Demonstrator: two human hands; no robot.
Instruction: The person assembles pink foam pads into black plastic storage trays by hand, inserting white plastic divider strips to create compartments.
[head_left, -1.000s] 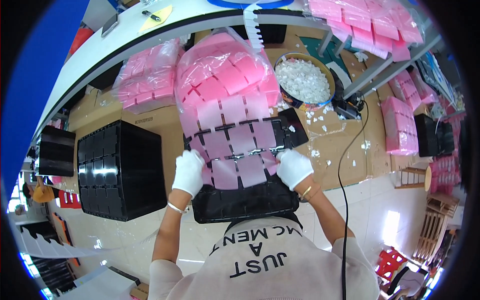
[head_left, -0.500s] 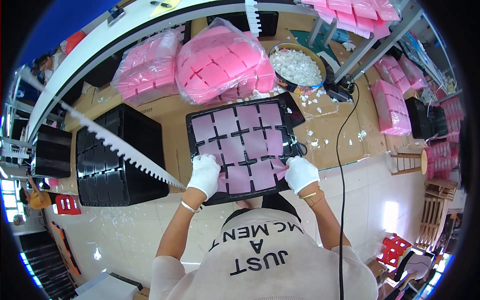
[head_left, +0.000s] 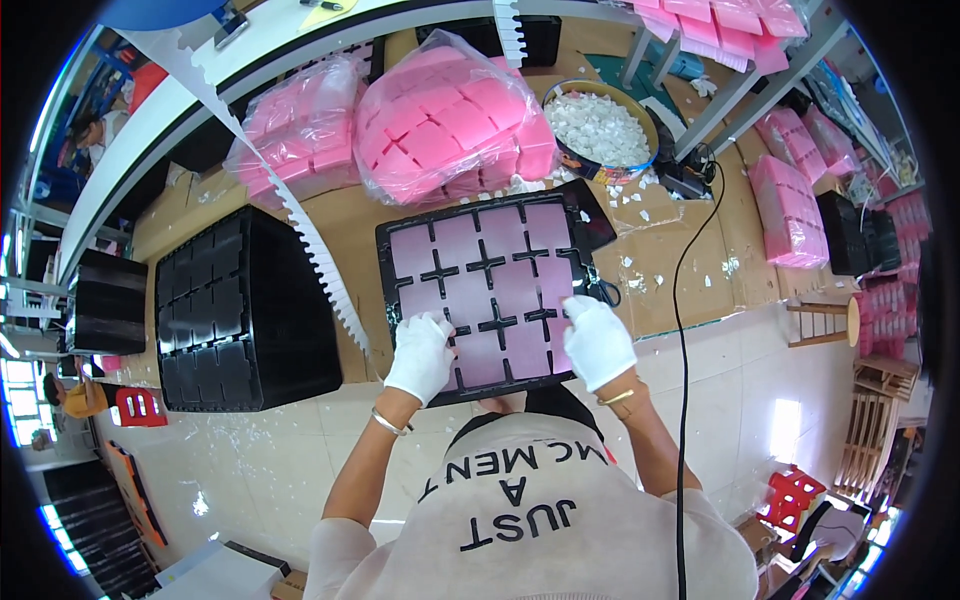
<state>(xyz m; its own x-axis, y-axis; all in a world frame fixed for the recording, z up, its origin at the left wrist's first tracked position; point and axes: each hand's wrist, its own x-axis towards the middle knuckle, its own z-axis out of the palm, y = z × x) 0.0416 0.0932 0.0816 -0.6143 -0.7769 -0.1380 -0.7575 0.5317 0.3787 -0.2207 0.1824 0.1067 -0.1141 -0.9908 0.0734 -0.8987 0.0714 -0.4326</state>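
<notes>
Gloved hands sit on the near edge of a black moulded plastic tray (head_left: 490, 290) that lies flat on the brown cardboard-covered desk (head_left: 670, 270). A moment ago the tray was lifted and tilted toward the person with pink pieces bulging over it; now it is down and level, each pale pink square foam pad (head_left: 516, 285) seated in its own pocket, so the filling looks finished or close to it, in my judgement.

The left hand (head_left: 422, 356), in a white knit glove, presses flat with fingers spread on the tray's lower left corner. The right hand (head_left: 597, 340), gloved the same, rests open and flat on the lower right pads; neither hand grips anything.

The tray is rigid and glossy, with raised cross-shaped dividers between 3 rows of pockets. The foam pads look soft and matte.

Behind the tray stand 2 clear plastic bags of brighter pink foam blocks (head_left: 450, 115), crinkled and shiny, and a round basin of white foam scraps (head_left: 600, 128). Left of the tray sits a tall stack of empty black trays (head_left: 240, 310). A thin black cable (head_left: 683, 330) runs down the right side.
</notes>
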